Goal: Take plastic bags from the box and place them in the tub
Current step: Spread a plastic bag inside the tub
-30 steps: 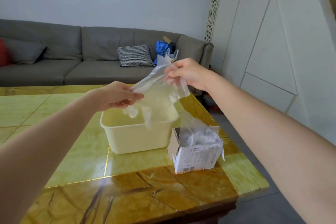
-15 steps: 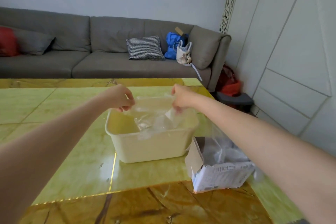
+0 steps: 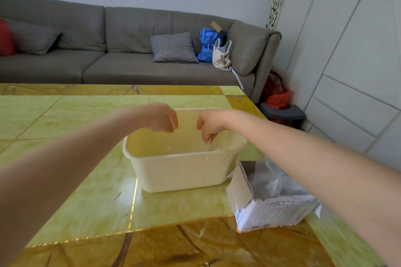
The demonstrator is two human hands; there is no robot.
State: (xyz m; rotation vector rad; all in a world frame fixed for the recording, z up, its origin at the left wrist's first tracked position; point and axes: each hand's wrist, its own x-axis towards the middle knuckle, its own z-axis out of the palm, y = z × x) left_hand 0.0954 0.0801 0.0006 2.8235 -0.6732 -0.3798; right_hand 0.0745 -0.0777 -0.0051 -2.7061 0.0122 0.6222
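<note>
A cream plastic tub (image 3: 173, 171) stands on the table. Both my hands hover over its opening. My right hand (image 3: 209, 124) points its fingers down and pinches an edge of a clear plastic bag (image 3: 213, 147), which hangs inside the tub at its right side. My left hand (image 3: 160, 118) is over the tub's left rear with its fingers curled downward; whether it grips the film is unclear. A torn white cardboard box (image 3: 271, 210) with more clear bags (image 3: 267, 180) in it lies just right of the tub, under my right forearm.
The table (image 3: 86, 191) has a glossy green and amber stone top; its right edge runs close past the box. A grey sofa (image 3: 130, 54) with a checked cushion, a blue bag and a white bag stands behind. White cabinet panels line the right wall.
Both hands have come down from chest height with the bag stretched between them. The bag now sits low inside the tub, and the hands are closer together over it.
</note>
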